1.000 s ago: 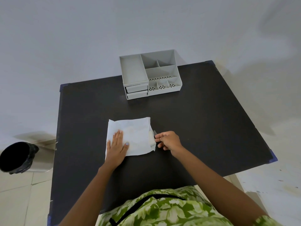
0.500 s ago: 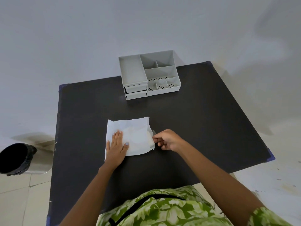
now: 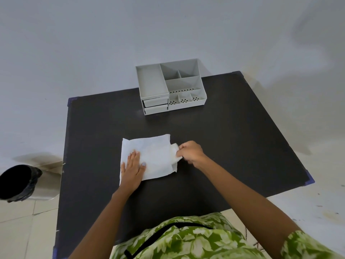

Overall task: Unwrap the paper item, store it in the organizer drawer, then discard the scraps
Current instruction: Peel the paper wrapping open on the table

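A white paper wrapper lies flat on the black table. My left hand presses flat on its near left corner, fingers spread. My right hand pinches a white item that sticks out of the wrapper's right edge. The grey organizer stands at the table's far edge, with two small closed drawers on its front left and open compartments on top.
A black-lined bin stands on the tiled floor left of the table. A white wall rises behind the organizer. The table's right edge and blue-capped corner lie to the right.
My right hand has closed on the wrapper's right edge and drawn a white item partly out to the right. My left hand has stayed pressed on the paper.
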